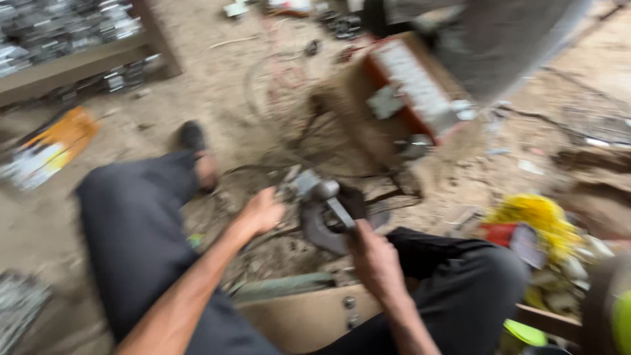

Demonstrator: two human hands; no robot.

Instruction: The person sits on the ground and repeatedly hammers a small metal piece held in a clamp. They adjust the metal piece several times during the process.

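Note:
The picture is motion-blurred. My left hand (261, 212) rests with curled fingers against a small grey metal part (309, 184) on the dirt floor between my knees. My right hand (371, 253) grips the flat handle of a dark curved metal tool (325, 227) that sits just right of that part. Both of my legs, in dark trousers, frame the work, with my left foot in a dark sandal (194, 141) stretched forward. Whether the left hand truly grips the part is unclear.
A brown box with a red and white panel (401, 92) stands beyond the tool. Shelves of metal pieces (66, 33) fill the top left. A yellow bundle (536, 220) and a red container (506, 235) lie right. An orange packet (56, 144) lies left.

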